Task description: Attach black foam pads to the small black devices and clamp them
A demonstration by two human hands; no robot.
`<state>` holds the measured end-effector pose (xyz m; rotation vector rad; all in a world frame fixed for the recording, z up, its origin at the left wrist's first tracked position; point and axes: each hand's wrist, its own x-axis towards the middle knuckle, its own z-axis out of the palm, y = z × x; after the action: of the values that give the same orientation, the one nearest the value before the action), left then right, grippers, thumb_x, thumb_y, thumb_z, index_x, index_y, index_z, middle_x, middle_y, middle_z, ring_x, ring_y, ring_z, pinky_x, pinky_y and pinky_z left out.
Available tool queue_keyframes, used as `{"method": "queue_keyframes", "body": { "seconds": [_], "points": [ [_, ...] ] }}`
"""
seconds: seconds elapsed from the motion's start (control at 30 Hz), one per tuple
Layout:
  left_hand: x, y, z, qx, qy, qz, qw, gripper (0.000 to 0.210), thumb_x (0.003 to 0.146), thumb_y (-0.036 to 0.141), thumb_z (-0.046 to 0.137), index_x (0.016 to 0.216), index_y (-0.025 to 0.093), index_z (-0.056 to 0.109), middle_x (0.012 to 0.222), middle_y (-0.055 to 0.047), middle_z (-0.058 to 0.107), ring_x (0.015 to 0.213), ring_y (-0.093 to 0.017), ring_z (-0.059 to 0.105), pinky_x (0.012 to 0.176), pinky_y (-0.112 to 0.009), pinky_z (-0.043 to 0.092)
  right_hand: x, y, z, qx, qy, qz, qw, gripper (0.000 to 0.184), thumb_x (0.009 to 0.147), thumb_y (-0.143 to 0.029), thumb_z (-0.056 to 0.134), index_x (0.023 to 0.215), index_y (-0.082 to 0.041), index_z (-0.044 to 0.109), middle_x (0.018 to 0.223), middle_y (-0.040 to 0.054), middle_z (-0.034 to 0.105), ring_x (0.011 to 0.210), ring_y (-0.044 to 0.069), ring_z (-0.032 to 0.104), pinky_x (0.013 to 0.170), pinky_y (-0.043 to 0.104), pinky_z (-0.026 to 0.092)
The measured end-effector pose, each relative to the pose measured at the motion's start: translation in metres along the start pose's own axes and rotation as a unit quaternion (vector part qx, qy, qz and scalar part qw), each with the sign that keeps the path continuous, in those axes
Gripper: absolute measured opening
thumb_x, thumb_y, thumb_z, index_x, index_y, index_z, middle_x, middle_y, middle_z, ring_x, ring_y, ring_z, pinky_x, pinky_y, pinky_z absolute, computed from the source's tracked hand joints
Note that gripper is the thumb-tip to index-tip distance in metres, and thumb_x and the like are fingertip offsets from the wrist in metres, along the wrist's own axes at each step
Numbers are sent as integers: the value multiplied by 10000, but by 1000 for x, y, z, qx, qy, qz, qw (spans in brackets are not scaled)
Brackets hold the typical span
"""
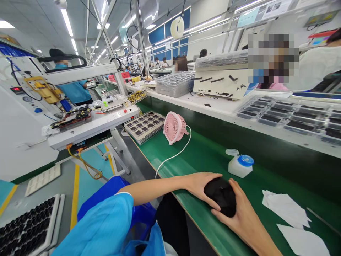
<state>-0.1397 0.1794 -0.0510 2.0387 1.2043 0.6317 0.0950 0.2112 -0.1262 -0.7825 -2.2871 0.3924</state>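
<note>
A dark, rounded black piece (221, 196) is gripped between both hands above the green bench top; its exact kind does not show. My left hand (200, 187) curls round its left side, thumb below and fingers over the top. From the right, my right hand (239, 209) closes on it with the fingers behind and the thumb in front. Just beyond the hands stands a white bottle with a blue cap (243, 165). White wipes or paper sheets (285, 208) lie to the right of my right hand.
A pink fan (173, 128) with a white cable stands on the green bench (202, 156), beside a compartment tray (145, 126). Clear trays of black parts (287, 115) rest on the shelf above. A white machine (93, 124) is at left. Co-workers sit beyond.
</note>
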Motion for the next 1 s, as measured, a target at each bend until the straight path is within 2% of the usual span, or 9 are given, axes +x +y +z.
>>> {"method": "queue_keyframes", "body": {
  "seconds": [0.1,0.2,0.4,0.5,0.57,0.67,0.73,0.83,1.0],
  "points": [
    [7,0,3,11,-3,38,999,1289,635,598,934,1642,125,284,1617,-206,451,1500,-382,445,1258,-486,355,-5,7,0,-32,-1,-5,999,1098,853,-798,620,1663,-188,197,1604,237,402,1435,494,453,1060,665,507],
    [16,0,6,-2,-9,66,998,1278,613,540,965,1636,145,309,1593,-186,489,1485,-358,472,1262,-448,360,-4,11,4,-59,-13,-23,998,1073,857,-814,597,1650,-191,230,1574,221,450,1452,496,428,1068,674,495],
    [27,-1,14,1,-2,35,999,1018,548,521,991,1432,205,595,1444,-147,638,1393,-379,568,1224,-473,427,-1,14,8,-34,0,-8,999,1029,878,-814,573,1630,-179,271,1510,216,516,1409,467,490,1072,636,510],
    [27,-4,20,9,15,24,1000,962,557,521,987,1391,210,623,1439,-145,640,1389,-386,569,1227,-497,423,-2,13,6,-22,-5,1,1000,1031,858,-820,591,1611,-177,303,1509,224,513,1399,469,495,1085,646,492],
    [28,-8,26,17,20,39,999,1015,569,537,976,1429,167,585,1475,-176,607,1415,-396,540,1242,-507,400,-2,12,1,12,-25,33,999,988,848,-791,621,1582,-191,343,1515,212,511,1401,460,496,1096,635,486],
    [30,-10,37,16,35,85,996,1129,617,579,939,1522,94,471,1517,-227,554,1457,-397,491,1271,-493,351,-3,12,-9,95,-40,120,987,816,912,-719,561,1538,-223,392,1531,174,515,1386,414,532,1106,577,498],
    [32,-7,45,4,50,102,994,1137,652,598,916,1552,95,435,1520,-222,550,1464,-390,483,1277,-475,338,-3,14,-16,138,-27,188,972,737,946,-709,481,1510,-237,430,1524,151,535,1369,395,554,1114,563,496],
    [38,4,53,-21,48,96,994,1089,670,617,899,1545,136,463,1557,-183,516,1459,-380,490,1273,-457,344,-1,16,-25,152,-9,267,952,737,931,-753,432,1437,-224,515,1461,154,591,1345,410,567,1142,610,457],
    [60,21,66,-59,12,69,996,1122,639,628,904,1560,176,451,1595,-140,468,1467,-377,484,1266,-445,360,1,22,-37,134,33,273,952,731,920,-761,413,1338,-186,581,1441,174,603,1374,418,540,1201,648,381]
  ]
}}
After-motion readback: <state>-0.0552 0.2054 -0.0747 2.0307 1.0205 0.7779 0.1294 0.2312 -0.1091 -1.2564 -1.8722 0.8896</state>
